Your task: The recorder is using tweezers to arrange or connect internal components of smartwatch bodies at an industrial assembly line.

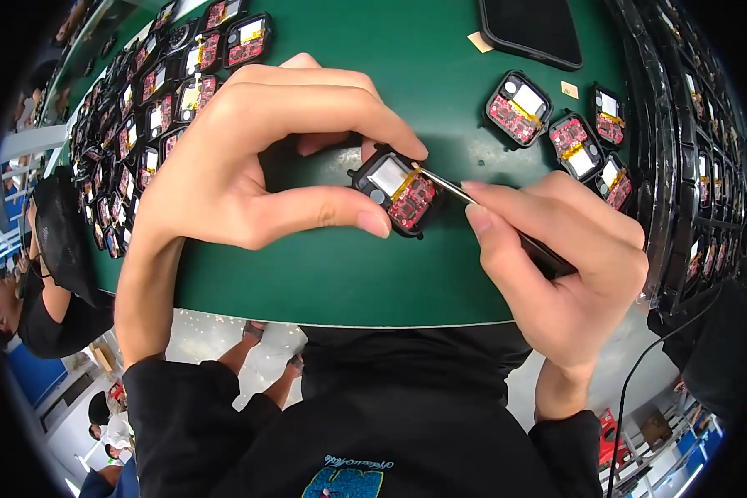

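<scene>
Between the thumb and forefinger of my left hand (266, 141) sits a smartwatch case (397, 191), black and opened up. Inside it show a silver battery, a red circuit board and a strip of yellow tape. My right hand (564, 257) is closed on a pair of metal tweezers (450, 184), held like a pen. Their tips meet the case near its upper right edge, by the yellow tape. Whether the tips grip anything is too small to tell.
Many similar open watch cases (153, 120) crowd the left of the green table (332, 290). Several more (519, 109) lie at the right, below a black phone-shaped slab (531, 31). Black trays (697, 166) of cases line the right edge. Another person (58, 274) sits at the left.
</scene>
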Motion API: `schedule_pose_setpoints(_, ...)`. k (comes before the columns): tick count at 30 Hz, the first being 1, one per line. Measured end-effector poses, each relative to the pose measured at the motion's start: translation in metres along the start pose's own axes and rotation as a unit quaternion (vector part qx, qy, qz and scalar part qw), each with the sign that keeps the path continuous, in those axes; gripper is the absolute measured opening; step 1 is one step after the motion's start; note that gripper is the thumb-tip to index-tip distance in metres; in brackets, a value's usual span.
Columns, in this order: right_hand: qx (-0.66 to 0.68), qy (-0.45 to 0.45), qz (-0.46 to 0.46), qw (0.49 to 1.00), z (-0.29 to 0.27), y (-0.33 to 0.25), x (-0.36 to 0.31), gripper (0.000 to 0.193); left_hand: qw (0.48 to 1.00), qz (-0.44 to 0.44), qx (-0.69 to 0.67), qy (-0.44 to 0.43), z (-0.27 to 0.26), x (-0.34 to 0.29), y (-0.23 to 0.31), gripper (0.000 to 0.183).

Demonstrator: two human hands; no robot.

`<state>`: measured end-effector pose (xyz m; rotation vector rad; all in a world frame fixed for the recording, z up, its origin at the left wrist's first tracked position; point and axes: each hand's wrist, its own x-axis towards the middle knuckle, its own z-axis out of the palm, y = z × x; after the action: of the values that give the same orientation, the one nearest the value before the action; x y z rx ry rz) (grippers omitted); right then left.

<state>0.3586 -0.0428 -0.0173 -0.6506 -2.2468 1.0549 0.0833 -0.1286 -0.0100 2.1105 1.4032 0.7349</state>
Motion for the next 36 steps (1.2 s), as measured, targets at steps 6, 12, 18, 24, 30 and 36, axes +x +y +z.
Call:
schedule_pose_setpoints(6, 0.019, -0.008, 0.005, 1.0, 0.0006, 0.0028, -0.0001, 0.025, 1.0, 0.004, 0.007, -0.004, 0.001, 0.0008, 0.0011, 0.065)
schedule_pose_setpoints(12, 0.02, -0.006, 0.006, 1.0, 0.0017, 0.0027, -0.0003, 0.025, 1.0, 0.019, 0.001, -0.004, 0.0013, 0.0016, -0.0007, 0.066)
schedule_pose_setpoints(18, 0.025, -0.002, 0.01, 1.0, 0.0038, 0.0019, -0.0011, 0.026, 1.0, 0.015, -0.006, -0.009, 0.0005, 0.0025, 0.0025, 0.061)
schedule_pose_setpoints(24, 0.024, -0.003, 0.011, 1.0, 0.0039, 0.0002, -0.0013, 0.026, 0.999, 0.031, 0.004, -0.018, 0.0013, 0.0037, 0.0035, 0.057)
schedule_pose_setpoints(30, 0.046, 0.0, 0.033, 0.998, 0.0045, 0.0028, -0.0015, 0.025, 1.0, 0.02, -0.006, -0.013, 0.0024, 0.0036, 0.0018, 0.058)
schedule_pose_setpoints(36, 0.053, -0.002, 0.022, 0.998, 0.0048, 0.0047, -0.0001, 0.024, 1.0, -0.002, -0.006, -0.02, -0.0005, 0.0048, 0.0059, 0.057)
